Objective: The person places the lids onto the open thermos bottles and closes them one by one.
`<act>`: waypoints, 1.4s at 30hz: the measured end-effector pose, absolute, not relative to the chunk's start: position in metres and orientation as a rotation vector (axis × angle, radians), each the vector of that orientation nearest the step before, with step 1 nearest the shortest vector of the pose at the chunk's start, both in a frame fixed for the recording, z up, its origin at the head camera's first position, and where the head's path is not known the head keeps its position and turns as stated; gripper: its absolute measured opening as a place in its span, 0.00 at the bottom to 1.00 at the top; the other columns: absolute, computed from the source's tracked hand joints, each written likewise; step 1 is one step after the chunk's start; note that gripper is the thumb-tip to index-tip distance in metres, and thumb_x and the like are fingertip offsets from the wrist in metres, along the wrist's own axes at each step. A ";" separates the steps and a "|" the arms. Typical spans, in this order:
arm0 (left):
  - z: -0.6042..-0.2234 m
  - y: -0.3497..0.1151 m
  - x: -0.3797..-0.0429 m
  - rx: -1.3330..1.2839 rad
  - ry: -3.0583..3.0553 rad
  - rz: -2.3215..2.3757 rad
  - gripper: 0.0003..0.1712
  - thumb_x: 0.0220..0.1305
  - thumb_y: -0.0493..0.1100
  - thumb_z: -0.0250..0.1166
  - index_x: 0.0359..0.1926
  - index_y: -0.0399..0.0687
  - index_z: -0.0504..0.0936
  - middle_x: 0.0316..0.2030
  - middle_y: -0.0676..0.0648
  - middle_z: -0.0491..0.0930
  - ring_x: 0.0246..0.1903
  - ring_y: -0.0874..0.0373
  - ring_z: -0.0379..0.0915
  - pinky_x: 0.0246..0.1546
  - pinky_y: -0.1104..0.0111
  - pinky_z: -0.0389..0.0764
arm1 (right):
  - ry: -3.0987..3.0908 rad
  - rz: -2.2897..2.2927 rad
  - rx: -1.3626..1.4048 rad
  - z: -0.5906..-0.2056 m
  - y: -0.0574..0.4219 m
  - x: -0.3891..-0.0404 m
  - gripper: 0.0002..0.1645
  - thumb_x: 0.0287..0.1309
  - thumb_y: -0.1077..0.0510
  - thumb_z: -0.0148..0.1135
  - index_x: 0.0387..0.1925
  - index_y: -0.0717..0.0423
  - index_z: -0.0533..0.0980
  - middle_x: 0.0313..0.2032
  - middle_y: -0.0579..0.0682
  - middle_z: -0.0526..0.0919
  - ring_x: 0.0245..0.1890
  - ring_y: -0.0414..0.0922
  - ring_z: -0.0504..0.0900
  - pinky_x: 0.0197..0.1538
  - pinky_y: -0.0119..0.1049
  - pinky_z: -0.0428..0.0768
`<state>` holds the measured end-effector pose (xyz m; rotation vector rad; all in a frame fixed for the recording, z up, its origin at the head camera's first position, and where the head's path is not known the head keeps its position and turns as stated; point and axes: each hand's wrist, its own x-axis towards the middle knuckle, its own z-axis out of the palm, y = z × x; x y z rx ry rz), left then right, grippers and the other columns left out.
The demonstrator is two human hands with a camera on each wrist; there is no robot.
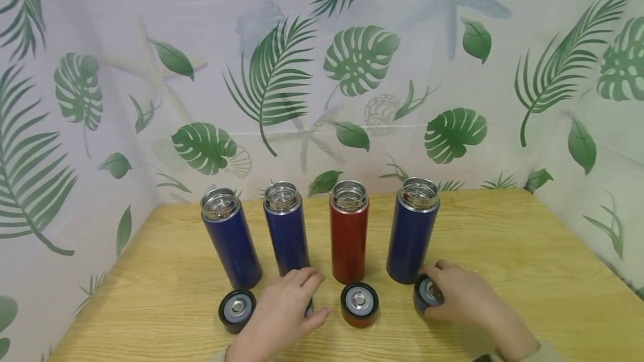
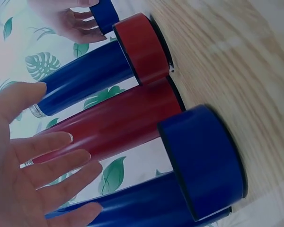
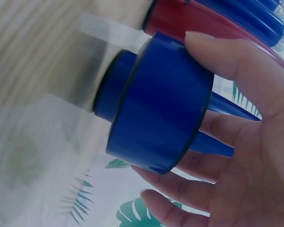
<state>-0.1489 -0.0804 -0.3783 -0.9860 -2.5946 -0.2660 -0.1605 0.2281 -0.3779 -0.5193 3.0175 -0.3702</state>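
My right hand pinches a blue bottle lid between thumb and fingers, close to the base of the rightmost blue bottle. My left hand hovers with spread fingers over another blue lid, which it mostly hides in the head view. That lid stands before the second blue bottle. Between the hands, a red lid lies inner side up in front of the red bottle. A further blue lid lies left of my left hand.
The leftmost blue bottle stands upright and uncapped, like the other bottles in the row. They stand on a light wooden table. A leaf-patterned cloth hangs behind and along both sides.
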 end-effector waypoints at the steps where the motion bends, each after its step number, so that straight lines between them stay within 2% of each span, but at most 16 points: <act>1: -0.378 -0.080 -0.150 -0.995 -2.603 -0.289 0.24 0.52 0.57 0.61 0.45 0.46 0.76 0.42 0.50 0.75 0.40 0.57 0.72 0.36 0.65 0.76 | 3.022 -0.373 -0.534 -0.377 0.229 -0.160 0.33 0.28 0.50 0.72 0.43 0.55 0.74 0.31 0.47 0.73 0.28 0.40 0.71 0.26 0.37 0.71; 11: -0.374 -0.074 -0.152 -1.041 -2.713 -0.562 0.23 0.55 0.57 0.59 0.46 0.47 0.76 0.44 0.53 0.75 0.43 0.60 0.71 0.39 0.66 0.75 | 3.014 -0.430 -0.540 -0.369 0.240 -0.161 0.36 0.29 0.50 0.73 0.45 0.59 0.73 0.31 0.47 0.73 0.29 0.40 0.72 0.28 0.36 0.71; 23: -0.363 -0.061 -0.152 -1.061 -2.720 -0.768 0.23 0.57 0.57 0.58 0.48 0.49 0.74 0.46 0.53 0.74 0.45 0.61 0.70 0.42 0.67 0.74 | 3.021 -0.491 -0.552 -0.358 0.253 -0.162 0.44 0.29 0.50 0.73 0.48 0.73 0.68 0.37 0.54 0.73 0.32 0.45 0.74 0.31 0.37 0.73; 32: -0.356 -0.047 -0.161 -1.058 -2.771 -0.803 0.28 0.57 0.59 0.57 0.52 0.44 0.72 0.48 0.51 0.73 0.47 0.60 0.69 0.45 0.67 0.72 | 3.073 -0.533 -0.561 -0.346 0.254 -0.161 0.43 0.30 0.53 0.73 0.47 0.76 0.68 0.36 0.56 0.73 0.32 0.47 0.73 0.31 0.38 0.74; 37: -0.354 -0.039 -0.166 -1.072 -2.788 -0.821 0.31 0.57 0.59 0.56 0.54 0.41 0.70 0.49 0.48 0.73 0.46 0.58 0.70 0.43 0.68 0.73 | 3.118 -0.566 -0.620 -0.341 0.255 -0.161 0.39 0.28 0.55 0.72 0.43 0.76 0.69 0.33 0.54 0.72 0.31 0.46 0.72 0.32 0.39 0.73; 42: -0.352 -0.028 -0.171 -1.090 -2.770 -0.883 0.31 0.58 0.58 0.57 0.55 0.41 0.69 0.49 0.46 0.73 0.45 0.57 0.71 0.42 0.69 0.73 | 3.124 -0.592 -0.615 -0.334 0.254 -0.163 0.38 0.27 0.56 0.72 0.43 0.74 0.69 0.32 0.54 0.74 0.32 0.48 0.72 0.33 0.41 0.73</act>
